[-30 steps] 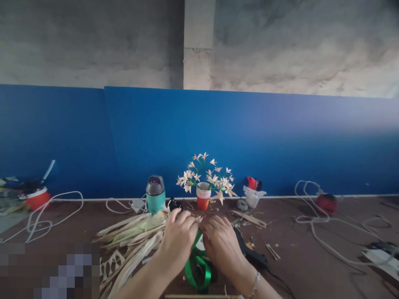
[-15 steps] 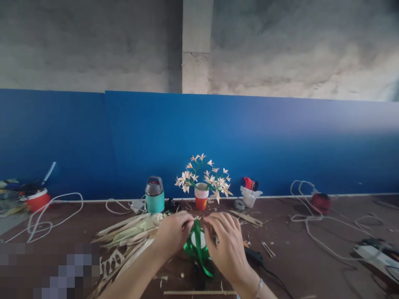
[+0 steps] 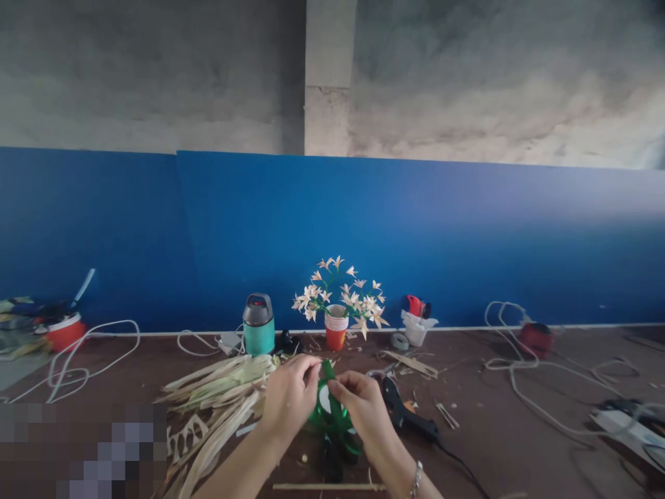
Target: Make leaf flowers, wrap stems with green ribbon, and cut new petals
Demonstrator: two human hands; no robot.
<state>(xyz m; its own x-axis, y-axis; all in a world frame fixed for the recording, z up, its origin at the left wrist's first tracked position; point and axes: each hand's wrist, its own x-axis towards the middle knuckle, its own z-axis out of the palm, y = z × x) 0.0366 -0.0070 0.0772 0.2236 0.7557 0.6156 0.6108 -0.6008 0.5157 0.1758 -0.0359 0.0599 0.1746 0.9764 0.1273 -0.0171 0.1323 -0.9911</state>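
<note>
A roll of glossy green ribbon (image 3: 340, 420) with a white centre lies on the table below my fingers. One strip of the ribbon rises from it between my hands. My right hand (image 3: 362, 405) pinches this strip between thumb and forefinger. Just left of the strip's upper end, my left hand (image 3: 291, 394) is closed in a pinch; whatever is between its fingertips is too small to make out. Beneath the roll there is a dark object, mostly hidden. A black glue gun (image 3: 408, 414) with a cord lies right of my right hand.
Pale dried husk strips (image 3: 223, 384) spread at left. Along the blue partition (image 3: 312, 222) stand a teal container (image 3: 258, 334), a red paper cup (image 3: 335, 336) with pale flowers, and a white cup (image 3: 415, 330). Tweezers (image 3: 447, 416) and white cables (image 3: 519, 374) lie at right.
My right hand has moved left and down, and its spread fingers have closed on the green ribbon. The glue gun now shows more fully. My left hand stays nearly in place.
</note>
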